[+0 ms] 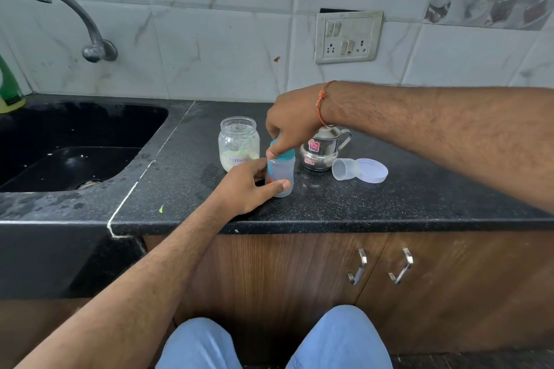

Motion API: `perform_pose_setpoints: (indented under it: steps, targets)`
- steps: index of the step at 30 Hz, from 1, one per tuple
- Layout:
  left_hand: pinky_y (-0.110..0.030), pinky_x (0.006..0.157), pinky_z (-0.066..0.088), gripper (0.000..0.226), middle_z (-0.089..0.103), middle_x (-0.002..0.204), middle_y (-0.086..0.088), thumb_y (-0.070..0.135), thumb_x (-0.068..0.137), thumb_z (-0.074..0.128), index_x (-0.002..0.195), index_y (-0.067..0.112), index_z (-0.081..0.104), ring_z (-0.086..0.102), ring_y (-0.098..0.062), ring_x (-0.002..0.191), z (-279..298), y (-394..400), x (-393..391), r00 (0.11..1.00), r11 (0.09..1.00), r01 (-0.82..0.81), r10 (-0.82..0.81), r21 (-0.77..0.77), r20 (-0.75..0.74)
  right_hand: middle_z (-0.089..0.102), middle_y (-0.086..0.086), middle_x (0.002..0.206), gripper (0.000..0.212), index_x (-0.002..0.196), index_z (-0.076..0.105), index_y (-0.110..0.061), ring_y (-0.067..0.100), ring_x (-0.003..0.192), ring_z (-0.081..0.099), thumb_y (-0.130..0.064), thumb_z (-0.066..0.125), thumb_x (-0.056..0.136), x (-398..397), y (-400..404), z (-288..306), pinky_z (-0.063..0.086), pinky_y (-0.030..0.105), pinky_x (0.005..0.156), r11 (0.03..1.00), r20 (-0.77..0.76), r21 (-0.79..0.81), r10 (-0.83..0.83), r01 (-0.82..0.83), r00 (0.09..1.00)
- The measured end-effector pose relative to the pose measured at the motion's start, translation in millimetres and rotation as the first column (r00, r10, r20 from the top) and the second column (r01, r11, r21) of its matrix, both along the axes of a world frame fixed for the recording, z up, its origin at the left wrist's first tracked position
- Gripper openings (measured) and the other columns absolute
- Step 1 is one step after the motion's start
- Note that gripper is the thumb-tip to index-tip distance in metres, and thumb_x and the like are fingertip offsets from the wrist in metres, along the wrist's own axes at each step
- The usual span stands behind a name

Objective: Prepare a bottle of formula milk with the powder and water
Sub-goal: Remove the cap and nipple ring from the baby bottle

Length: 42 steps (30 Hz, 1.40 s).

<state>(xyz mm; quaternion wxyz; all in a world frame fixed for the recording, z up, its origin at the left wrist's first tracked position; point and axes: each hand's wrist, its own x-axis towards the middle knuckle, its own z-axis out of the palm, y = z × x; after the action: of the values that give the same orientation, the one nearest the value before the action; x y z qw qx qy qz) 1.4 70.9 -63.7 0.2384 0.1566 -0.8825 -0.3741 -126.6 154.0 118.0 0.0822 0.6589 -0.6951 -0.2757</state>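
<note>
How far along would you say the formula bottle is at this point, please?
Late stage, it seems. The formula jar stands open, its lid and a clear cap lying beside the steel water pot. The left hand steadies the bottle while the right hand grips its teal collar. Contents are unclear. Remaining: capping, probably shaking.

We see the kitchen in soft, even, rather cool light, with no single lamp showing and no hard shadows. The black countertop [389, 204] gives back a dull sheen, and the steel jug [322, 148] carries small bright reflections. The sink basin [75, 141] stays very dark, its detail largely lost. The wide lens bends the view: the counter's front edge bows and the forearms swell toward the borders. Focus is fair at the centre, while the label on the formula jar [239, 144] reads only faintly.
</note>
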Motion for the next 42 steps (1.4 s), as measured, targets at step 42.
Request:
perform_pose_setpoints:
  steps: [42]
  targets:
    - [-0.020,0.094,0.054,0.026,0.081,0.103,0.024,0.042,0.095,0.084,0.118,0.034,0.076,0.075,0.005,0.098,0,0,1,1.000,0.996,0.012,-0.013,0.093,0.002,0.051,-0.033,0.059,0.046,0.122,0.077,-0.039,-0.013,0.062,0.054,-0.041,0.087,0.076,-76,88,-54,0.031,0.006,0.056,0.971,0.406,-0.213,-0.010,0.105,0.914]
